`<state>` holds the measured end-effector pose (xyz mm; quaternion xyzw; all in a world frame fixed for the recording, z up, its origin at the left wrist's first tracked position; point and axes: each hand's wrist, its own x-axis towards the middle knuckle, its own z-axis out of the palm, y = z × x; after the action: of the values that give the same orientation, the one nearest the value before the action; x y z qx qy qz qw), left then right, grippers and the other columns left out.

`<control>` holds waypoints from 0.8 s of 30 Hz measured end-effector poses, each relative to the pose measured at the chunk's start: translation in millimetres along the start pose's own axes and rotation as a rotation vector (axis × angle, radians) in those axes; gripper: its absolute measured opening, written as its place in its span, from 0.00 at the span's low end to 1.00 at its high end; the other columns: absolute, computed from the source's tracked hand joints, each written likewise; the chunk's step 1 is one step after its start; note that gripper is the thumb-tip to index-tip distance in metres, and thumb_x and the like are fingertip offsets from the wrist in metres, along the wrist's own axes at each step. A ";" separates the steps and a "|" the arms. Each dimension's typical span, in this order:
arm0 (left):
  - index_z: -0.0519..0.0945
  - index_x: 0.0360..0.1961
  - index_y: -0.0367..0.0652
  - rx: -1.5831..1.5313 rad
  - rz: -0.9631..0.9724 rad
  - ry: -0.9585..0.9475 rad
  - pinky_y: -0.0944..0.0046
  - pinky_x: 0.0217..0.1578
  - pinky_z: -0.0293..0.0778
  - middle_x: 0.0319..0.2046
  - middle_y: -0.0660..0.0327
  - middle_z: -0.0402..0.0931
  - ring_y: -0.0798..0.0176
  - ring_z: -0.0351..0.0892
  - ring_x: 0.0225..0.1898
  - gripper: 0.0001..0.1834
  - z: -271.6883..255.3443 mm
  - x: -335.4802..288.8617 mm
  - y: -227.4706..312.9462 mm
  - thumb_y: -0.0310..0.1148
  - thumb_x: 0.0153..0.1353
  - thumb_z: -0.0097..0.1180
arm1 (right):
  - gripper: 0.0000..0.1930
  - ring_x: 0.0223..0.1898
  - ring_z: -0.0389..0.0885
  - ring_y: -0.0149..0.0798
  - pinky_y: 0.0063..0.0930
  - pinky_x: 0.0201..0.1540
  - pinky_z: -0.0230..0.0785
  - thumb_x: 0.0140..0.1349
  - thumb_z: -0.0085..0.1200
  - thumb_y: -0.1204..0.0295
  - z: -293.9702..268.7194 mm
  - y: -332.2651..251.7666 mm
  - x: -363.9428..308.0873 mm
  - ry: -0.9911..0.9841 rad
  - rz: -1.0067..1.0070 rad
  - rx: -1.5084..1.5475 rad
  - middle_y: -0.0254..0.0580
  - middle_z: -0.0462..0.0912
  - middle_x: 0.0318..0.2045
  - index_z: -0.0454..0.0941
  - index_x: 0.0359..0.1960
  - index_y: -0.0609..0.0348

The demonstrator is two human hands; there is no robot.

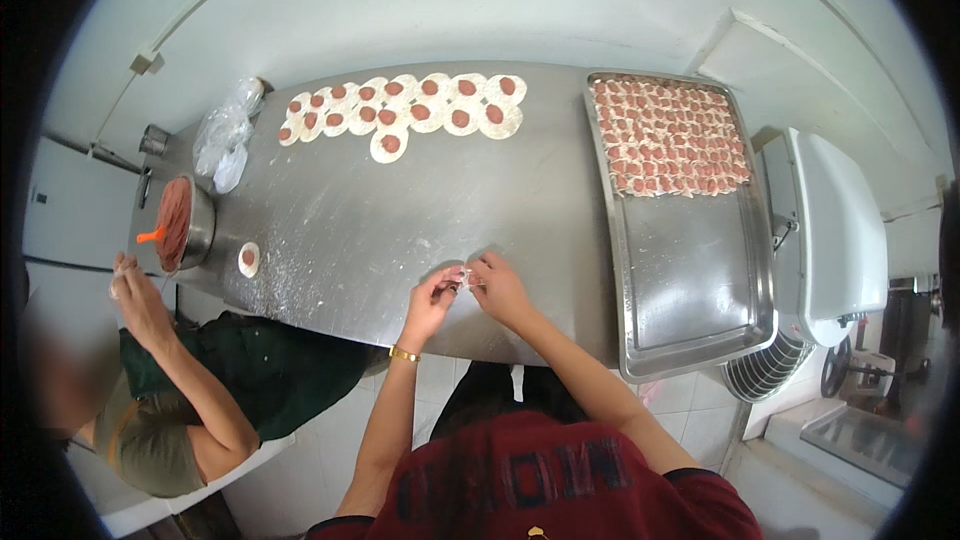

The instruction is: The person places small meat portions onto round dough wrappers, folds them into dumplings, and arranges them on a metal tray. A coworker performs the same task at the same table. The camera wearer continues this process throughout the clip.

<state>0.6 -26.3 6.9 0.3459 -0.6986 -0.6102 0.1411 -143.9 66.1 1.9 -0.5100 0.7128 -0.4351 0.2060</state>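
Over the near edge of the metal table, my left hand [432, 298] and my right hand [499, 292] meet with fingertips pinched together. Between them is a small pale dumpling [466, 279], mostly hidden by the fingers. Farther off on the table, several round dough wrappers [399, 111] lie in rows, each with a dab of pinkish meat filling. One filled wrapper [390, 144] sits nearer than those rows. To the right, a large metal tray [690, 265] holds tight rows of open-topped dumplings [672, 136] in its far half.
At the left, a co-worker's hand [140, 305] is raised beside a metal bowl [204, 226] of meat filling with an orange-handled tool [151, 236]. A lone filled wrapper [249, 259] lies nearby. Clear plastic bags [225, 137] rest at the far left. White equipment [832, 240] stands beyond the tray.
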 end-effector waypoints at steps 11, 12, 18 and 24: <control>0.79 0.37 0.33 0.480 0.192 0.434 0.56 0.38 0.72 0.32 0.48 0.78 0.52 0.77 0.34 0.16 39.4 204.5 20.1 0.35 0.52 0.60 | 0.12 0.33 0.79 0.30 0.24 0.35 0.73 0.53 0.56 0.76 -209.5 90.2 -79.3 0.832 0.468 0.022 0.40 0.80 0.33 0.79 0.41 0.60; 0.78 0.35 0.32 0.502 0.175 0.496 0.54 0.39 0.72 0.31 0.48 0.77 0.50 0.77 0.35 0.16 44.1 219.2 23.8 0.36 0.52 0.60 | 0.11 0.32 0.79 0.31 0.25 0.35 0.73 0.54 0.56 0.74 -234.3 111.0 -86.8 0.935 0.576 -0.053 0.40 0.80 0.31 0.79 0.40 0.61; 0.78 0.33 0.30 0.625 0.086 0.572 0.53 0.39 0.71 0.31 0.46 0.78 0.46 0.76 0.35 0.18 62.8 254.9 47.1 0.38 0.51 0.61 | 0.12 0.35 0.79 0.46 0.35 0.39 0.71 0.49 0.57 0.76 -336.6 196.2 -94.9 1.185 0.671 -0.330 0.46 0.78 0.33 0.78 0.37 0.61; 0.79 0.29 0.30 0.591 0.098 0.607 0.54 0.33 0.72 0.25 0.48 0.79 0.48 0.78 0.29 0.13 75.3 261.0 57.7 0.33 0.51 0.59 | 0.10 0.35 0.77 0.50 0.41 0.39 0.70 0.48 0.55 0.77 -364.4 233.4 -45.5 1.171 0.647 -0.431 0.47 0.76 0.33 0.75 0.35 0.59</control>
<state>-252.1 -139.5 -13.2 0.5018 -0.7860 -0.2464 0.2641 -522.6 280.5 -3.2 0.0162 0.8928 -0.4042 -0.1981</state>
